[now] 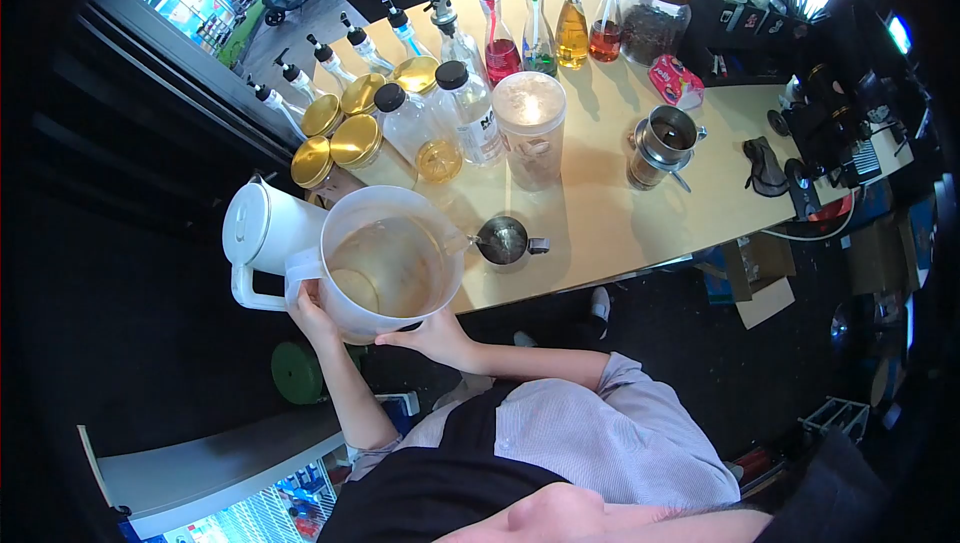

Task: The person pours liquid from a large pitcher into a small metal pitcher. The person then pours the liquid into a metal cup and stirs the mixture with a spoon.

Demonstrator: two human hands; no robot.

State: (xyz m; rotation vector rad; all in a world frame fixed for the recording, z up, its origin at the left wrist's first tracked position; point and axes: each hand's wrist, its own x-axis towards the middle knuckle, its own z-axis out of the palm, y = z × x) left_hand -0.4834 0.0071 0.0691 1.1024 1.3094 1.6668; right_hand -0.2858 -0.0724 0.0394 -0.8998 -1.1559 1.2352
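Observation:
A large translucent plastic pitcher [391,323] is tilted in front of me, with a little cloudy liquid inside. My left hand [315,318] is closed round its handle at the left. Against its near lower side presses my right hand [440,343], thumb stretched along the wall and fingers partly hidden behind it. The pitcher's spout points right, at the rim of a small metal cup [503,241] on the table, which has liquid in it. Close behind the pitcher's handle stands a white lidded jug [262,228].
The wooden table [600,233] holds gold-lidded jars [357,141], black-capped bottles [467,113], a tall clear container [530,133], several pump bottles [572,28] and a metal drip filter [668,135]. A dark cloth [765,167] lies at right. An open cardboard box [760,268] sits below.

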